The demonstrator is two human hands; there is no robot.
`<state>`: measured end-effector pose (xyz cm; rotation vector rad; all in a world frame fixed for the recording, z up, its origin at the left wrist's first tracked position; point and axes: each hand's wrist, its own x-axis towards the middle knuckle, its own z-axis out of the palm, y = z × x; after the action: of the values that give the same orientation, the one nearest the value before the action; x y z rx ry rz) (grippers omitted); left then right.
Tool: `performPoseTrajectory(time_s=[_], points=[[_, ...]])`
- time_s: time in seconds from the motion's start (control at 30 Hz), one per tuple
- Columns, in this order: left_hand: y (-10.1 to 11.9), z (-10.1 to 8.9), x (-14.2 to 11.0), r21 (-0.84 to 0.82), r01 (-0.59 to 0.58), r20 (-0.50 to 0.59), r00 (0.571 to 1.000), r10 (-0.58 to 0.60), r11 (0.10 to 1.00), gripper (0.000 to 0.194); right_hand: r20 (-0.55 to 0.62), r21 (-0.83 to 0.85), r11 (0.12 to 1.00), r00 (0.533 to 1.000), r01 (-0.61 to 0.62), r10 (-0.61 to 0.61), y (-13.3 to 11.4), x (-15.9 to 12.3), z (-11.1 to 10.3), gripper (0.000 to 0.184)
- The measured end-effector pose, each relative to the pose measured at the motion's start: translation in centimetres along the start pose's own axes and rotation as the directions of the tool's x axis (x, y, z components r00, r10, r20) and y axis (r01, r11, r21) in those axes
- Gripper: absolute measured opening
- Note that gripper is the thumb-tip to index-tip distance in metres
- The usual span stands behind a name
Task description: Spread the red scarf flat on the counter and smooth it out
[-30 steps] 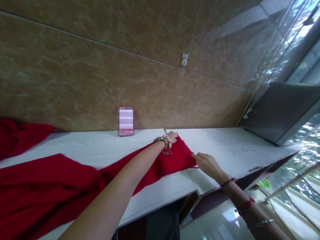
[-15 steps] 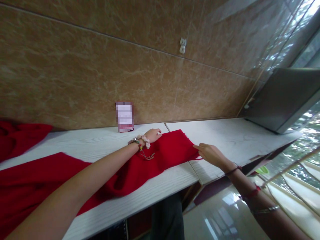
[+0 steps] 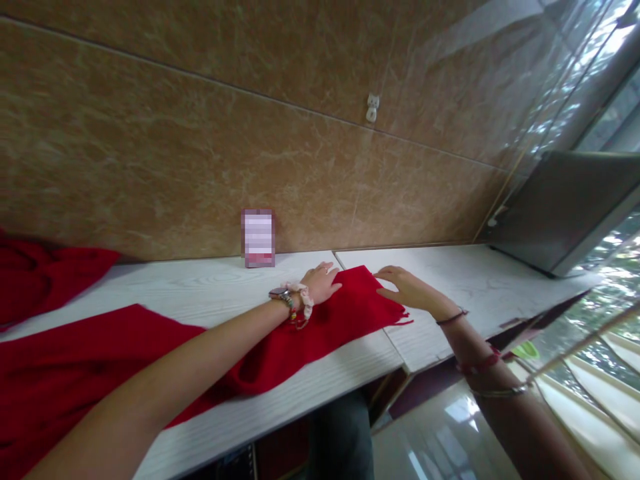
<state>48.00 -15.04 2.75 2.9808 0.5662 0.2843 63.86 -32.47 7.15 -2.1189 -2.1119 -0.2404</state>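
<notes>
A red scarf [image 3: 345, 307] with a fringed end lies along the white counter, partly rumpled toward the left. My left hand [image 3: 323, 283] rests on its upper edge, fingers spread, with a watch, a scrunchie and beads at the wrist. At the scarf's right end is my right hand [image 3: 407, 291], its thumb and index finger apart beside the fringed edge. Nothing shows between those fingers. Several loose fringe strands stick out below it. My left forearm covers part of the scarf's middle.
More red fabric [image 3: 55, 273] is bunched at the far left against the brown tiled wall [image 3: 175, 160]. A blurred card-like object [image 3: 259, 239] leans on that wall. A large grey appliance [image 3: 565, 207] stands at the counter's right end. The white counter [image 3: 460, 273] has a seam across it.
My right hand has moved from the fringe's lower corner up toward the upper corner, and its fingers have parted. My left hand has shifted slightly right and spread its fingers.
</notes>
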Motion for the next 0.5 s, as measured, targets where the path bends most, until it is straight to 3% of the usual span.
performPoseTrajectory(time_s=[0.1, 0.23, 0.37, 0.5], points=[[1.4, 1.3, -0.8, -0.06, -0.019, 0.063, 0.998, 0.023, 0.998, 0.058, 0.005, 0.006, 0.999, 0.999, -0.05, 0.05, -0.7, 3.4, 1.1, 0.032], [1.3, 2.9, -1.4, -0.097, 0.006, 0.099, 0.995, 0.004, 0.995, 0.067, -0.024, -0.033, 0.989, 0.989, -0.145, 0.144, -1.5, 5.9, 5.4, 0.042], [0.3, 3.5, -1.8, -0.106, 0.001, 0.07, 0.998, 0.006, 0.994, 0.072, 0.032, -0.038, 0.98, 0.979, -0.198, 0.199, -1.2, 5.3, 8.7, 0.045], [-0.2, 3.7, -2.0, -0.113, -0.047, 0.061, 0.997, 0.054, 0.992, 0.071, 0.11, -0.084, 0.939, 0.933, -0.334, 0.342, 0.3, 4.0, 8.6, 0.046]])
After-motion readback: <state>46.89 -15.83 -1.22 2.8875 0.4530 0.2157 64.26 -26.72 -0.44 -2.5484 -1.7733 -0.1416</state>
